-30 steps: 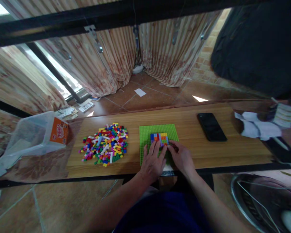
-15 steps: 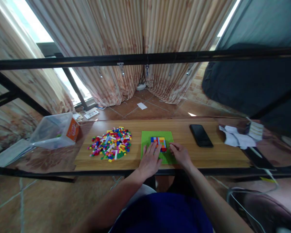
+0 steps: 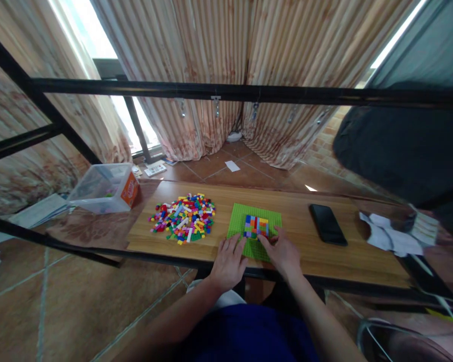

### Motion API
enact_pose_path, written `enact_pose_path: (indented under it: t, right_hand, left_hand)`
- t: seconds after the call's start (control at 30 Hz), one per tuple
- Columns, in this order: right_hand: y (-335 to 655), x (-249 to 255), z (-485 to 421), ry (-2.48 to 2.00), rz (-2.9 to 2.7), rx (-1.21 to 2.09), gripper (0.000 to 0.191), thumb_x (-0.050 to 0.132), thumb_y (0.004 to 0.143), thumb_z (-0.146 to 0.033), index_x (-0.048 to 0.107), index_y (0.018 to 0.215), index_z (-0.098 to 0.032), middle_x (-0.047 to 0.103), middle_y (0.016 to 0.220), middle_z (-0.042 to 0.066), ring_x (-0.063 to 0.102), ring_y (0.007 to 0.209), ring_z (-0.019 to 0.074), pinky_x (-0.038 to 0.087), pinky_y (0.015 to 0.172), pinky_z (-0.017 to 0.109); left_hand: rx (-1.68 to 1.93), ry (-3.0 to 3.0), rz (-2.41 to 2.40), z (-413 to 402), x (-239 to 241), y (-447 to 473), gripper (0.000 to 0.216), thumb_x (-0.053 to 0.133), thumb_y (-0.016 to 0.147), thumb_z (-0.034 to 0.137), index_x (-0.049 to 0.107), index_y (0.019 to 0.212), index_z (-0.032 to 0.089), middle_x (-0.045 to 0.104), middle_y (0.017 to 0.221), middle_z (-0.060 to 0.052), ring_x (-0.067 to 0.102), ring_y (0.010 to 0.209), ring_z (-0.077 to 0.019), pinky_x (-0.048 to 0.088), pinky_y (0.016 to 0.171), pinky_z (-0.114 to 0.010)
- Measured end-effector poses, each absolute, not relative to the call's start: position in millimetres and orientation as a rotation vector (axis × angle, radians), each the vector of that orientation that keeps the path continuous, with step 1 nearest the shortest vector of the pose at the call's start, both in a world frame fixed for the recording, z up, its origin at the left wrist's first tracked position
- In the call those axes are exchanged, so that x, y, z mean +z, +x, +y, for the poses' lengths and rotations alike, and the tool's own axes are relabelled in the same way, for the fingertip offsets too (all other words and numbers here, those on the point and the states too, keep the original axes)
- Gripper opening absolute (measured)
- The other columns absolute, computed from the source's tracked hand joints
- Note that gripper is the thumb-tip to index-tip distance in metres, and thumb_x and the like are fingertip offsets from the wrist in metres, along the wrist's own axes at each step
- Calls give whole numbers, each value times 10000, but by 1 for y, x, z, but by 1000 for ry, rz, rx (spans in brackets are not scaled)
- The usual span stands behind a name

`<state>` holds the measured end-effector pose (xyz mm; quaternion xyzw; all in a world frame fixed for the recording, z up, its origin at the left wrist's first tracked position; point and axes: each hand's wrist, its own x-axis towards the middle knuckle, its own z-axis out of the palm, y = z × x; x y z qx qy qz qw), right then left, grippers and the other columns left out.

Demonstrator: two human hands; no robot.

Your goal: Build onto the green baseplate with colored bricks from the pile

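A green studded baseplate (image 3: 237,216) lies on the wooden table. Fixed near its middle is a low block of coloured toy bricks (image 3: 252,223), with blue, red, yellow, orange and purple parts. My left hand (image 3: 228,262) rests at the plate's near left edge, fingers stretched out, holding nothing. My right hand (image 3: 286,255) is at the near right corner of the block, its fingers bent in and the thumb side touching the bricks. Whatever lies between those fingertips is too small to make out. Left of the plate spreads a pile of loose toy bricks (image 3: 184,217).
A black phone (image 3: 327,224) lies on the table (image 3: 298,211) to the right, with crumpled white paper (image 3: 394,236) beyond it. A clear plastic box (image 3: 98,201) with an orange label stands past the left end. Black metal bars (image 3: 234,90) cross in front of the curtains.
The view has swung left. My left hand has drawn back from the bricks to the plate's near edge. My right hand has come in from beside the block to its near right corner.
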<state>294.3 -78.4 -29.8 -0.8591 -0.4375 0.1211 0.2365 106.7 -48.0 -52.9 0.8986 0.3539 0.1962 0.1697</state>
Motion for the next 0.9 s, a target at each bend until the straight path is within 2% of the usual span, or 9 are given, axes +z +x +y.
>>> enact_pose_path:
  t: [0.2, 0.47, 0.77, 0.9]
  right_hand:
    - [280, -30, -74, -2533, -1336, 214, 608, 447, 911, -451, 362, 1423, -135, 703, 969, 112, 678, 882, 254, 467, 715, 335]
    - [276, -25, -74, -2558, -1532, -115, 504, 431, 914, -345, 440, 1368, -125, 700, 927, 146, 670, 873, 261, 440, 656, 313]
    - [284, -38, -72, -2476, -1535, -193, 517, 440, 876, -358, 473, 1342, -137, 709, 931, 150, 665, 819, 266, 446, 648, 331]
    - [285, -40, -78, -2468, -1457, -89, 575, 418, 893, -456, 441, 1371, -138, 708, 959, 143, 668, 822, 278, 450, 645, 350]
  left_hand:
    - [588, 2576, 1002, -50, -55, 108, 417, 507, 901, 278, 518, 1307, 182, 514, 1394, -118, 431, 1313, -290, 300, 1123, -521]
    - [597, 2611, 1007, -52, -60, 109, 405, 482, 927, 333, 528, 1306, 201, 507, 1400, -104, 437, 1298, -280, 286, 1120, -524]
    - [569, 2523, 958, -49, -54, 107, 423, 495, 918, 327, 514, 1324, 212, 503, 1404, -111, 434, 1308, -285, 280, 1135, -535]
    - [636, 2443, 945, -45, -49, 100, 442, 520, 902, 282, 497, 1333, 190, 480, 1423, -114, 443, 1306, -258, 353, 1121, -455]
